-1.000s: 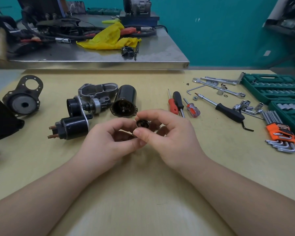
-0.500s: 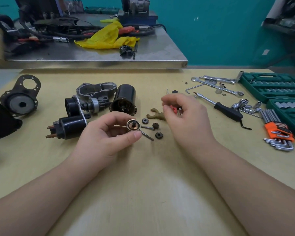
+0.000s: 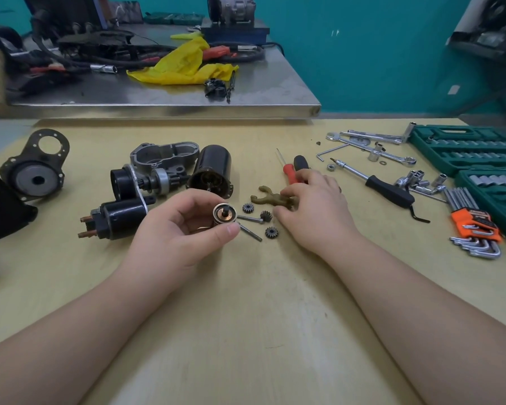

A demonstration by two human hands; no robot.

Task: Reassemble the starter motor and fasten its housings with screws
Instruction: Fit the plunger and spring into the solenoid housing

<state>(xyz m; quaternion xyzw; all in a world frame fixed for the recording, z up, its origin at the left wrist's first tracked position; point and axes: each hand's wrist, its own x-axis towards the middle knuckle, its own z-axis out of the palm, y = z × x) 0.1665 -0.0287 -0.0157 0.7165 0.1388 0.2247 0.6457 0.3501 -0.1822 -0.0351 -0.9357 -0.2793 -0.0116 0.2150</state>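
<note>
Clearly early: left hand (image 3: 184, 229) grips the round plunger piece (image 3: 224, 213); right hand (image 3: 313, 206) pinches the fork lever (image 3: 268, 198). Gears (image 3: 248, 208), screws (image 3: 250, 219), motor case (image 3: 214, 168) lie apart on the bench (image 3: 246, 317), nothing fastened.

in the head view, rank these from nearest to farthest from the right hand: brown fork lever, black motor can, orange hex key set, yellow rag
1. Brown fork lever, touching the right hand at its fingertips.
2. Black motor can, to the hand's left on the table.
3. Orange hex key set, far off to the hand's right.
4. Yellow rag, on the metal bench behind.
</note>
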